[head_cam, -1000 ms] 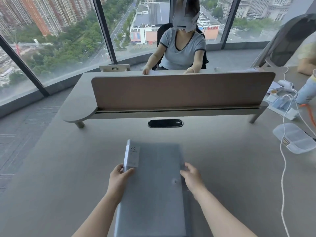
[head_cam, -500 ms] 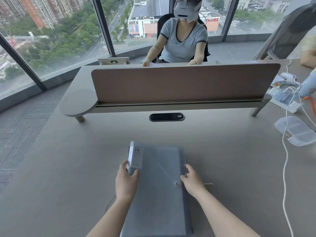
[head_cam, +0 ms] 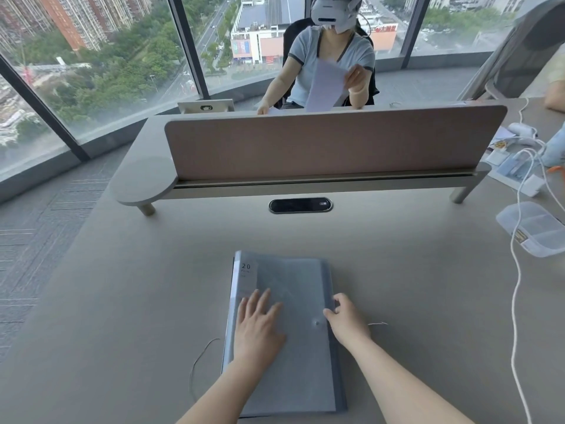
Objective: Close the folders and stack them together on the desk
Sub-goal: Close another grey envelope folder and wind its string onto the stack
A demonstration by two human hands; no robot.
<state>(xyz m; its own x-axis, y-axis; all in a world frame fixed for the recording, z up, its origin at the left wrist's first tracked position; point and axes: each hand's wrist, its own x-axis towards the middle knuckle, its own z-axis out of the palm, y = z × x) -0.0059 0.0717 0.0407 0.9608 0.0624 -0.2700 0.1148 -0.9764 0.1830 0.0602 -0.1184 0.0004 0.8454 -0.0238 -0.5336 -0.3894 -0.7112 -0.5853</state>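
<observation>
A stack of grey-blue translucent folders (head_cam: 293,283) lies closed on the desk (head_cam: 122,301) in front of me, with a white "20" label at the top left corner. My left hand (head_cam: 258,325) rests flat on the cover's left half, fingers spread. My right hand (head_cam: 347,321) touches the right edge near the button clasp, fingers curled over the edge. How many folders lie under the top one cannot be made out.
A brown divider screen (head_cam: 333,145) stands across the desk's far side; a person sits behind it holding a paper. A clear plastic box (head_cam: 535,228) and white cables (head_cam: 516,286) lie at the right. A thin string (head_cam: 198,359) trails left of the folders.
My left hand left the folder's left edge and now lies flat on the cover. The folder settled flat on the desk. The person opposite lifted a paper.
</observation>
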